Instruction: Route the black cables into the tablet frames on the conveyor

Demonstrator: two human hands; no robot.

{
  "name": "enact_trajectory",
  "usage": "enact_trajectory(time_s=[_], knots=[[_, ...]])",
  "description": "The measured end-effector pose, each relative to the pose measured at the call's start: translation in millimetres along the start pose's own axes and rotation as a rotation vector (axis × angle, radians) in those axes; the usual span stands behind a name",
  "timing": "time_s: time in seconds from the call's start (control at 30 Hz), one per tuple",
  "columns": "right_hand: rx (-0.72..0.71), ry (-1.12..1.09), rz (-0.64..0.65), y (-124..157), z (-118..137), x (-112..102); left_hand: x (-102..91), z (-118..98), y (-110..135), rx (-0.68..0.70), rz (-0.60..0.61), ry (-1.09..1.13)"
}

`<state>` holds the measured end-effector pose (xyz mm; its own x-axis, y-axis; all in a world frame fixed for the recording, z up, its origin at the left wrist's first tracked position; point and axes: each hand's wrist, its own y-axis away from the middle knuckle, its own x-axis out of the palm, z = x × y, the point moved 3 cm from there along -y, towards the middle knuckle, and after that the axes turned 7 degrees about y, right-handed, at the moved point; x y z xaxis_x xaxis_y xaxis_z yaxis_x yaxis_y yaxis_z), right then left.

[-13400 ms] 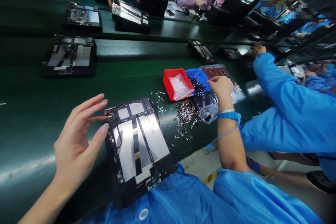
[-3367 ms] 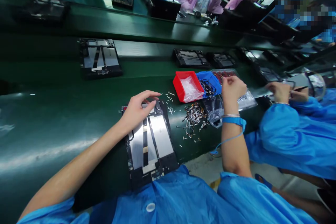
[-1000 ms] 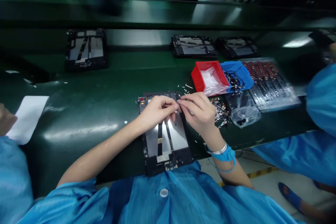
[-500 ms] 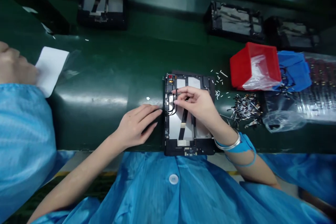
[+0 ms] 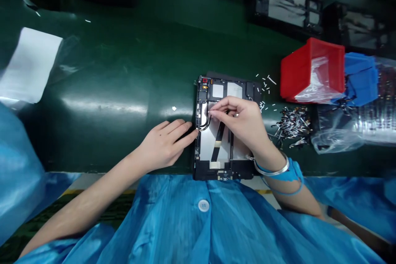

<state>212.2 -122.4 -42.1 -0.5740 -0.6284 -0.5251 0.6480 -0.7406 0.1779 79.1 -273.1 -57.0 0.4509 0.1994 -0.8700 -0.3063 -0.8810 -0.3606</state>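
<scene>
An opened tablet (image 5: 213,170), its inner parts showing, lies at the front edge of the green table. Over its left half, my right hand (image 5: 243,121) pinches a thin black cable (image 5: 206,123) between thumb and forefinger. The cable curves down to the tablet's left edge. Touching that left edge are the fingertips of my left hand (image 5: 167,142), which otherwise rests on the table with fingers stretched out. A black flat ribbon (image 5: 219,136) crosses the tablet's pale inner plate, partly covered by my right hand.
Right of the tablet lie white slivers (image 5: 262,86) and a heap of small metallic-looking parts (image 5: 292,126). Beyond stand a red bin (image 5: 293,72) and a blue bin (image 5: 360,76). Stacked devices (image 5: 286,4) stand at the back. A neighbour's blue sleeve (image 5: 18,169) is at left, near white paper (image 5: 34,62).
My left fingertips have come up to the tablet's left edge. My right hand now draws the cable's end slightly rightward. The neighbour's hand has left view, and the camera view has shifted.
</scene>
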Motion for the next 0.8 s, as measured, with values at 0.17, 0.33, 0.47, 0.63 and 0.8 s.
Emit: enact_trajectory(time_s=[0.17, 0.33, 0.47, 0.63, 0.8], knots=[[-0.003, 0.141, 0.036, -8, 3, -8, -1.2, -4, -4, 0.017, 0.01, -0.048], [-0.014, 0.198, 0.063, -16, 1, -6, 2.0, -5, -2, 0.02, 0.037, -0.043], [-0.012, 0.214, 0.063, -18, 1, -4, 3.0, -3, -1, 0.0, 0.066, -0.005], [0.012, 0.278, 0.058, -18, 5, -3, 1.4, -1, -8, 0.092, 0.164, 0.016], [0.011, 0.289, 0.055, -17, 5, -3, 1.5, 3, -12, 0.155, 0.199, 0.039]])
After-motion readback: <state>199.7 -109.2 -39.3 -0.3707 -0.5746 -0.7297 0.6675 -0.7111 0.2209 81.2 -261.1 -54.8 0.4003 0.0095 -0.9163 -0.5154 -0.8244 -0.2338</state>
